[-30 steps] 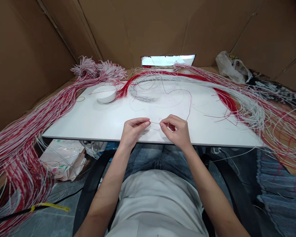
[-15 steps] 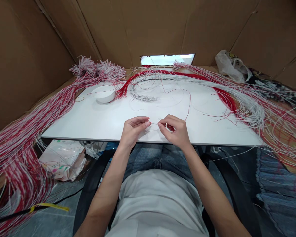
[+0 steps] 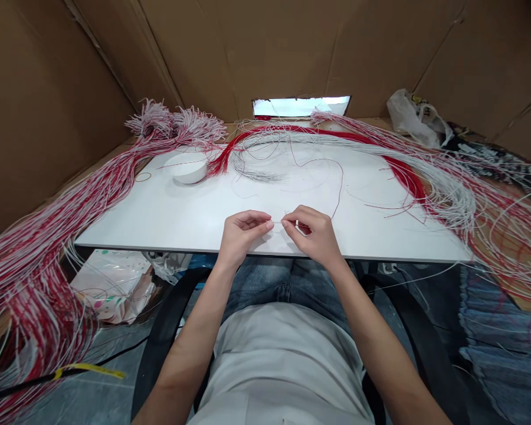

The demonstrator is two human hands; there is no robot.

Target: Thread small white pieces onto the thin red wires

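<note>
Between my fingertips runs a short stretch of thin, twisted-looking wire (image 3: 277, 222), just above the front part of the white table (image 3: 194, 227). My left hand (image 3: 244, 235) pinches one end between thumb and forefinger, its other fingers held close together. My right hand (image 3: 314, 232) is closed on the other end, the fingertips a small distance from the left ones. A thin red wire (image 3: 341, 183) curves over the table and comes down behind my right hand; whether it joins the piece I hold is too fine to tell.
A white round dish (image 3: 189, 169) stands at the back left. Red wires (image 3: 223, 160) and white wires (image 3: 380, 147) arch across the rear. A thick red-and-white bundle (image 3: 101, 180) hangs over the left side. Cardboard walls (image 3: 230, 53) enclose the table; a plastic bag (image 3: 409, 121) lies back right.
My left hand has shifted slightly right, and the gap between both sets of fingertips is narrower. My right hand has barely moved, still pinching the wire.
</note>
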